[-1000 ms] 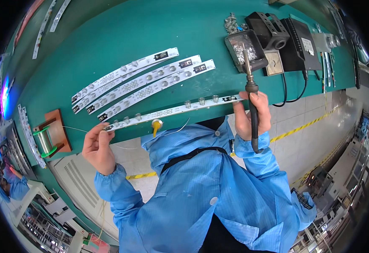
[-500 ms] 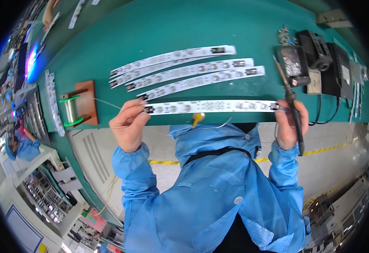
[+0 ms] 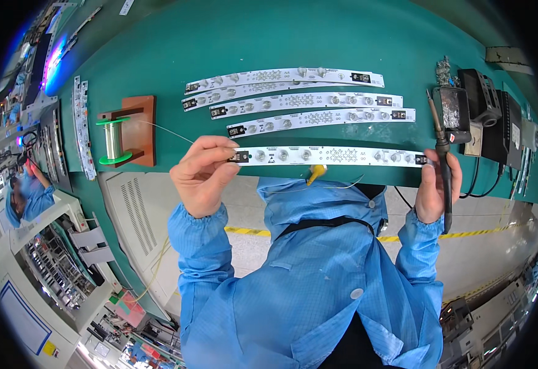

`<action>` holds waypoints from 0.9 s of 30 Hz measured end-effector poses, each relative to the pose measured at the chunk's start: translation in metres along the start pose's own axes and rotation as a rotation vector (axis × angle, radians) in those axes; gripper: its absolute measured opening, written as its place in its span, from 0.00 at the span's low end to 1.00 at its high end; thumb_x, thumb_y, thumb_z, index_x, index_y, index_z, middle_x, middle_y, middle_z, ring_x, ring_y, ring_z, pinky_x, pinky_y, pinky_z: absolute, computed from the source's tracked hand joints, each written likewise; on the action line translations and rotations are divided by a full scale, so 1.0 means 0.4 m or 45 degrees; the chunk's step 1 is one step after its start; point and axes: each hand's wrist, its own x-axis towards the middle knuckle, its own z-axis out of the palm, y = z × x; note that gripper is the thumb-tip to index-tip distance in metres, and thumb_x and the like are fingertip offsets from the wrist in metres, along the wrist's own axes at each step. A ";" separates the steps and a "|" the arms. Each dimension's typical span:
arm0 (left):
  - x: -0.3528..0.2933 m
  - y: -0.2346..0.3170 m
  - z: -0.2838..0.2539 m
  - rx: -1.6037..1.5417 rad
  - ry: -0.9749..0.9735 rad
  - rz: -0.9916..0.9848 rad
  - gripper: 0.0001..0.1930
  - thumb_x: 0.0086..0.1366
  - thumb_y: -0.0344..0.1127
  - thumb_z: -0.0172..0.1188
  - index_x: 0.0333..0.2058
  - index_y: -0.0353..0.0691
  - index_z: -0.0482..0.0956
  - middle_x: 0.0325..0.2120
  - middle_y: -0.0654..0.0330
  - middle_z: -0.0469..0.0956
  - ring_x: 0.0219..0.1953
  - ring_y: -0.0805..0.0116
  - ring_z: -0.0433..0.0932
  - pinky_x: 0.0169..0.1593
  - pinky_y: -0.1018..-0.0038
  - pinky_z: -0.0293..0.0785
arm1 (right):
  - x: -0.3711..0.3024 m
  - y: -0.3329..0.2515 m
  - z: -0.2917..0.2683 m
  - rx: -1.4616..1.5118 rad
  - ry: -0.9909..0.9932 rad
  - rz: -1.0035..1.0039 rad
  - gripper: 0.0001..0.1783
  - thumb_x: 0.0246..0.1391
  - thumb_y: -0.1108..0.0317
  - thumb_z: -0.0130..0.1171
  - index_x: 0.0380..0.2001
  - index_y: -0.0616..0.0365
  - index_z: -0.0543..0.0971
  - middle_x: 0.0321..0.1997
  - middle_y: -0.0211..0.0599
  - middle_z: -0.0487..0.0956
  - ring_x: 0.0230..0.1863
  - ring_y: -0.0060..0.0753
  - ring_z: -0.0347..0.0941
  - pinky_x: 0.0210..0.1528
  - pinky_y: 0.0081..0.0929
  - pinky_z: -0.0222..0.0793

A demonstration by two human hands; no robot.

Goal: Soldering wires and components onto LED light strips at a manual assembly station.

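A long white LED circuit board [image 3: 330, 156] with round lenses and black end pads is held level at the table's front edge. My left hand [image 3: 202, 178] pinches its left end between thumb and fingers. A thin solder wire [image 3: 170, 132] runs from a green-flanged spool [image 3: 114, 141] on a brown stand to this hand. My right hand [image 3: 434, 194] is closed at the board's right end and also holds a black-handled soldering iron [image 3: 443, 166], its tip pointing away from me. Several similar boards [image 3: 281, 101] lie in a fanned row just beyond.
At the right stand a dark tray of metal scraps [image 3: 452, 107], a black iron holder [image 3: 479, 92] and a black box [image 3: 507, 132] with a cable. More boards [image 3: 83, 129] lie left of the spool. A yellow object [image 3: 316, 173] hangs near the table edge before me.
The whole view has shifted, so the bench items and both hands appear farther right. Both hands keep hold of the board, and the soldering iron stays in my right hand.
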 end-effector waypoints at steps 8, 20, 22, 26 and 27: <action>0.243 0.062 -0.060 0.038 -0.147 -0.462 0.14 0.69 0.37 0.54 0.36 0.27 0.78 0.24 0.54 0.79 0.21 0.73 0.76 0.23 0.82 0.69 | 0.037 -0.030 0.009 0.093 0.099 -0.135 0.28 0.62 0.60 0.56 0.61 0.61 0.64 0.53 0.60 0.75 0.34 0.36 0.76 0.42 0.32 0.71; 0.336 -0.007 0.082 1.366 -0.658 0.478 0.16 0.50 0.28 0.68 0.40 0.40 0.82 0.46 0.56 0.76 0.52 0.55 0.69 0.54 0.63 0.69 | 0.005 -0.012 -0.001 0.042 0.087 -0.111 0.25 0.64 0.60 0.53 0.59 0.60 0.66 0.51 0.58 0.77 0.32 0.33 0.77 0.39 0.31 0.72; 0.341 -0.005 0.080 1.304 -0.691 0.402 0.16 0.49 0.26 0.68 0.39 0.40 0.82 0.44 0.56 0.76 0.51 0.55 0.70 0.54 0.63 0.69 | 0.004 -0.011 -0.001 0.033 0.089 -0.124 0.24 0.64 0.60 0.52 0.59 0.59 0.66 0.51 0.58 0.77 0.32 0.33 0.77 0.39 0.32 0.72; 0.319 0.090 0.088 1.162 -0.634 0.459 0.16 0.47 0.23 0.67 0.38 0.37 0.81 0.38 0.54 0.78 0.41 0.54 0.75 0.45 0.65 0.74 | -0.006 -0.014 -0.003 -0.004 0.090 -0.122 0.24 0.65 0.59 0.52 0.60 0.58 0.66 0.51 0.58 0.77 0.34 0.35 0.77 0.41 0.35 0.73; 0.287 0.125 0.095 1.141 -0.609 0.439 0.15 0.47 0.22 0.67 0.37 0.36 0.81 0.36 0.53 0.78 0.37 0.53 0.77 0.42 0.66 0.75 | -0.009 -0.017 -0.003 -0.001 0.087 -0.130 0.24 0.65 0.59 0.52 0.60 0.58 0.66 0.51 0.58 0.77 0.35 0.36 0.77 0.42 0.36 0.73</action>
